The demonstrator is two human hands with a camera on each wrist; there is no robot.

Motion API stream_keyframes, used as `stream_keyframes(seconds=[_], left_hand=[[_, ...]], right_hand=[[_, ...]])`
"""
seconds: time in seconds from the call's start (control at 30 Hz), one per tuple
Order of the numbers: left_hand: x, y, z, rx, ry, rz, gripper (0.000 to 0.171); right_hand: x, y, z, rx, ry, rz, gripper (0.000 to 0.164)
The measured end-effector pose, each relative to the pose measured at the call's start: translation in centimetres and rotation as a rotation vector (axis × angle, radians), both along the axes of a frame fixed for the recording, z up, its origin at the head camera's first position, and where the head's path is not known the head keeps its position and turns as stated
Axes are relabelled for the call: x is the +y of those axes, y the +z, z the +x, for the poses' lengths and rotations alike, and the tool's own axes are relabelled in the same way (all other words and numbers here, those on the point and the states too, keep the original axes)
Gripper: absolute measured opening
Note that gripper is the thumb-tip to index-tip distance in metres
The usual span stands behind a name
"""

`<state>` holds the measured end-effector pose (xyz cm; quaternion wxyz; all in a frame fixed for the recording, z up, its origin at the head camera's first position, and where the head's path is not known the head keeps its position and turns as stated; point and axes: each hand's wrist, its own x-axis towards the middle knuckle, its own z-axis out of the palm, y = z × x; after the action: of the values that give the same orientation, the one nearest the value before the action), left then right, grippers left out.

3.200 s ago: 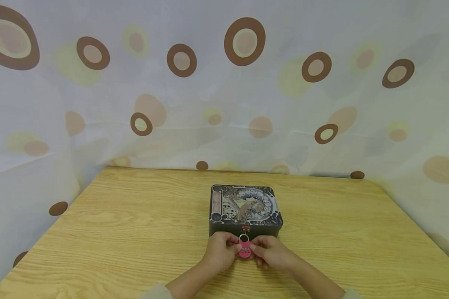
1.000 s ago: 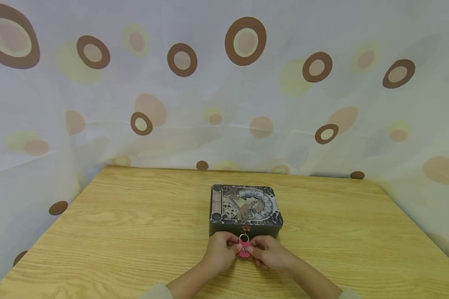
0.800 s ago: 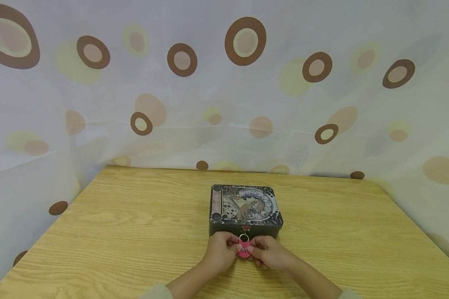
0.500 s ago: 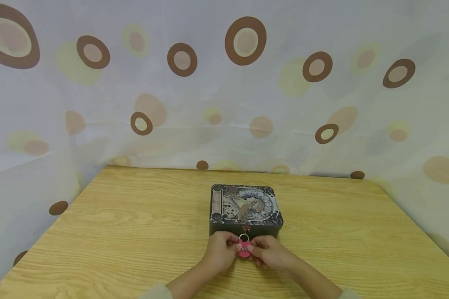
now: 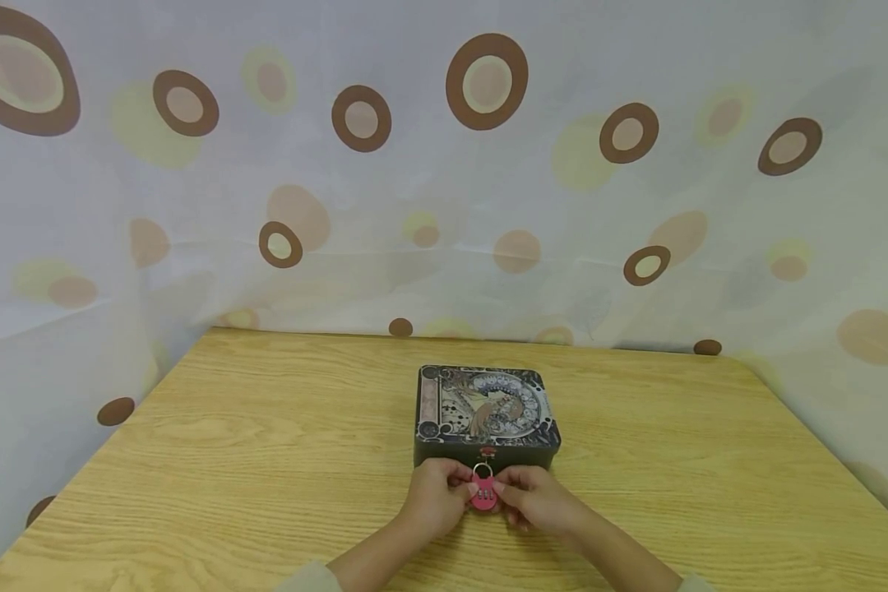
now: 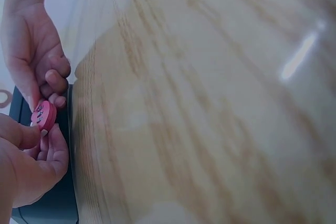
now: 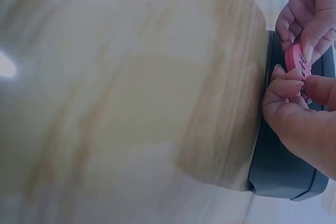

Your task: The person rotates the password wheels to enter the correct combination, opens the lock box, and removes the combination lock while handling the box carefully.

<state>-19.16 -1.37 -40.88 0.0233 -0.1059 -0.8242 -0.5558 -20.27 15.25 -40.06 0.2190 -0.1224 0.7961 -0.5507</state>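
Note:
A pink combination padlock (image 5: 483,504) with three number dials hangs by its shackle (image 5: 483,469) at the red latch (image 5: 487,451) on the front of a dark box (image 5: 488,407). The lid bears an ornate printed picture. My left hand (image 5: 435,497) pinches the lock's left side between thumb and fingers. From the right, my right hand (image 5: 536,497) pinches its other side, thumb at the edge of the dials. Both wrist views show the padlock (image 6: 46,116) between the two hands, in front of the box's dark side (image 7: 281,169). Fingers hide part of the lock.
The box stands on a wood-grain table (image 5: 281,436), toward the near middle. A pale curtain (image 5: 429,181) with brown and yellow circles encloses the back and both sides of the table.
My right thumb has shifted right, off the dials, uncovering the rightmost one it covered up to half a second ago. My left hand and the box stay where they were.

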Motion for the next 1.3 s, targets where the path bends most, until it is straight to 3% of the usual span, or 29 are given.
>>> stream_keyframes(seconds=[0.8, 1.3], left_hand=[[0.05, -0.04, 0.04, -0.007, -0.001, 0.0, 0.005], [0.1, 0.02, 0.06, -0.018, -0.002, 0.01, 0.005]], right_hand=[[-0.26, 0.07, 0.17, 0.007, -0.008, 0.009, 0.022], [-0.35, 0.12, -0.08, 0.012, 0.029, 0.021, 0.022]])
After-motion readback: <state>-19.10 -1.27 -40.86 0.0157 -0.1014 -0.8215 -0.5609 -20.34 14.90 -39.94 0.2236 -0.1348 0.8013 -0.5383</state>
